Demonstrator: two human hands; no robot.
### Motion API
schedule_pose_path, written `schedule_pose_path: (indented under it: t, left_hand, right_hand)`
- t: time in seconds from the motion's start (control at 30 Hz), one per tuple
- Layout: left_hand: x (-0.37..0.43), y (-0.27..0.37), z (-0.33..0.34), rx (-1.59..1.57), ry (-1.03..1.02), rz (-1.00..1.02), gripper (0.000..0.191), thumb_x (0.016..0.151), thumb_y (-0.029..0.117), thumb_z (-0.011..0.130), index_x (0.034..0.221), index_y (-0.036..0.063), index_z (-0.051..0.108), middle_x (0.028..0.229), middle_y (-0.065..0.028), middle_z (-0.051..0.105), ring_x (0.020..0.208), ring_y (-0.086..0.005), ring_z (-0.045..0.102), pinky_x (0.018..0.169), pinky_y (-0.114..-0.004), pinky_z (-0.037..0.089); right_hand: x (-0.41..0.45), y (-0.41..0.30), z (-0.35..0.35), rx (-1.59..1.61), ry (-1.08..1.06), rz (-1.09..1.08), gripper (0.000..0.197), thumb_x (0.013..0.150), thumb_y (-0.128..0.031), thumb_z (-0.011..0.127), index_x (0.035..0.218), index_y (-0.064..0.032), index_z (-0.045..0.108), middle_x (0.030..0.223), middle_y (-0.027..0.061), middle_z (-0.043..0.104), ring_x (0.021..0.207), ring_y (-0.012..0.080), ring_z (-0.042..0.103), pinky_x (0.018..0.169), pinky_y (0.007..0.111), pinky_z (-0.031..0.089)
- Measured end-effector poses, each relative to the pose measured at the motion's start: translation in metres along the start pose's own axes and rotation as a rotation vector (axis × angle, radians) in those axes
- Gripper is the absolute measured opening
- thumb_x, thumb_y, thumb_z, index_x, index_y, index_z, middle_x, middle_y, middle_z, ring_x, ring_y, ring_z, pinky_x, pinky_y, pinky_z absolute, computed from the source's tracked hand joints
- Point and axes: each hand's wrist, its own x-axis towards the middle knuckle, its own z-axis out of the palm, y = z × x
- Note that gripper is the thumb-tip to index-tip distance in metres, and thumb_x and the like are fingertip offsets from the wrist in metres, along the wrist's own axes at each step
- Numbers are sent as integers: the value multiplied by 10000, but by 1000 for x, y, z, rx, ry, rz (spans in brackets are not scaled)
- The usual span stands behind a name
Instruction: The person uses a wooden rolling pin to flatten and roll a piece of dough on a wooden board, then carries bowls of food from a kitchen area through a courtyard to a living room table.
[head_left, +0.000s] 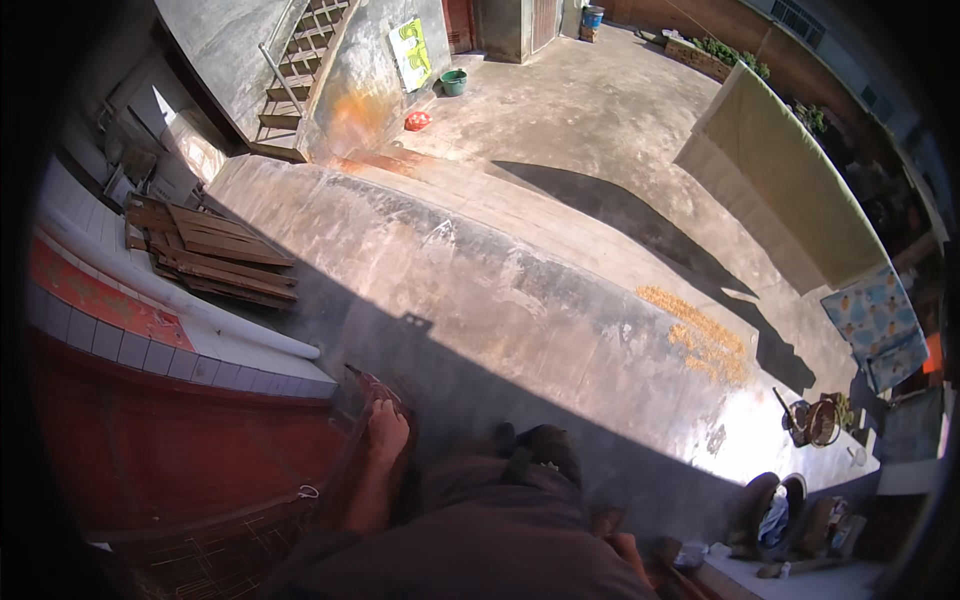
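Observation:
My left hand (390, 429) is closed around a reddish-brown item (379, 390) with pale lines and a narrow dark tip. Blur and shade hide what kind of thing it is. It sticks out past my knuckles towards the end of a white pipe (300, 349). Low in the picture, my right hand (624, 546) shows only in part beside my torso. A small brown object (607, 519) lies just above it; whether the fingers touch or hold it is hidden. Below me, my dark shoe (551, 446) stands on the shaded concrete floor (465, 409).
Stacked brown boards (217, 255) lie beside a tiled ledge (172, 367) at left. Concrete stairs (292, 90) rise behind. Yellow grains (697, 334) are spread near the step edge. Hanging sheets (795, 180), a basket (823, 422) and a tyre-like ring (757, 502) stand right.

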Motion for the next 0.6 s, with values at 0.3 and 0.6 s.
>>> schedule_pose_path:
  t: [0.3,0.6]
  left_hand:
    - [208,146,87,-101,-203,171,164,813,194,563,828,60,656,811,-183,643,840,-367,625,758,-468,496]
    - [297,100,194,-476,-554,-685,212,750,183,628,630,9,635,670,-130,628,617,-230,661,520,-351,510]
  right_hand:
    - [96,-188,-185,1024,195,96,183,856,-141,576,962,7,575,832,184,639,808,374,660,645,483,551]
    - [157,-341,-454,850,450,2,223,843,-169,590,692,-11,549,635,136,600,600,302,667,516,435,557]
